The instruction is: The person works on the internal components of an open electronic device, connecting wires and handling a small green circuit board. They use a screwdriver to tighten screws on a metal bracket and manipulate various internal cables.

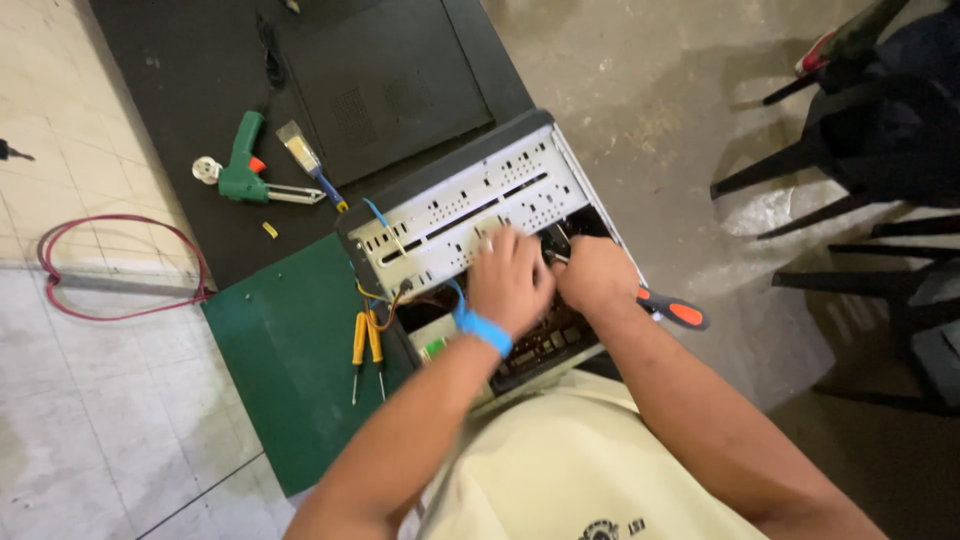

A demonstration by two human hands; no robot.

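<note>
We see both forearms reach forward from chest. Left hand (508,280), blue wristband, fingers bent down inside open computer case (470,200); grip we cannot tell. Right hand (597,275) closed around screwdriver (672,310), orange-black handle sticks right. Farther left: green mat (290,350), glue gun (240,165).

We see an open desktop computer case (470,215) lying on its side across a black mat, its perforated grey metal drive cage facing up and circuit boards showing inside; a screwdriver (672,311) with a black and orange handle pokes out at its right edge
</note>
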